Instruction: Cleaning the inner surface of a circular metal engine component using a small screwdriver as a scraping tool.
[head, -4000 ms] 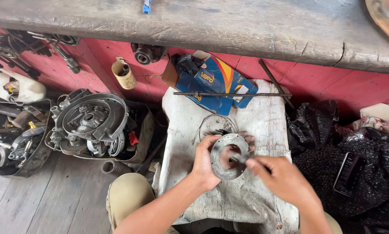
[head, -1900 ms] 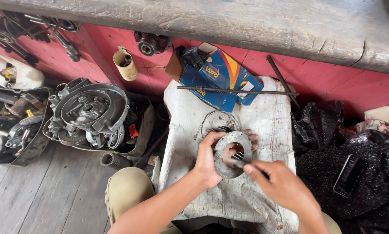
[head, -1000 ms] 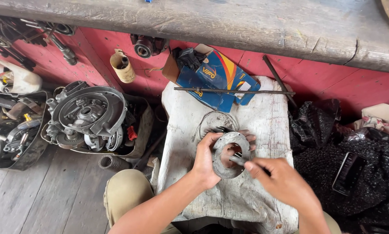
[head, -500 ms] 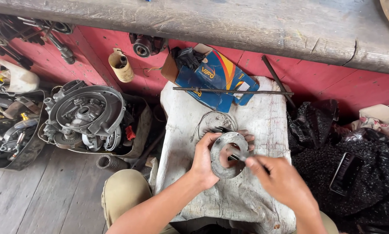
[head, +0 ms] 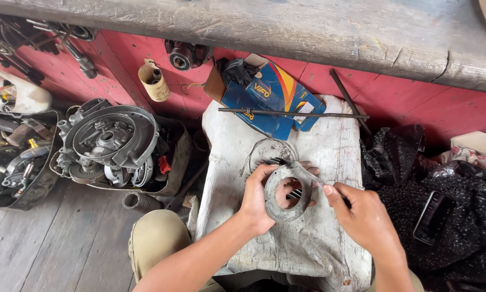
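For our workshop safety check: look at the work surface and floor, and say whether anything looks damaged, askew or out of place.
The blue box at the block's far end is torn open. A thin rod lies across it. A phone rests on black bags.

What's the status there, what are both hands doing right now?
Left hand grips the grey metal ring. Right hand works a thin tool at its rim. Ring held over the white cloth-covered block; nothing in the way.

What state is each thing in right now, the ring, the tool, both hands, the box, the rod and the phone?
Metal ring: held upright over the white block.
Thin tool: tip against the ring.
Left hand: gripping the ring.
Right hand: gripping the tool.
Blue box: flap open.
Long rod: lying flat.
Phone: screen dark.
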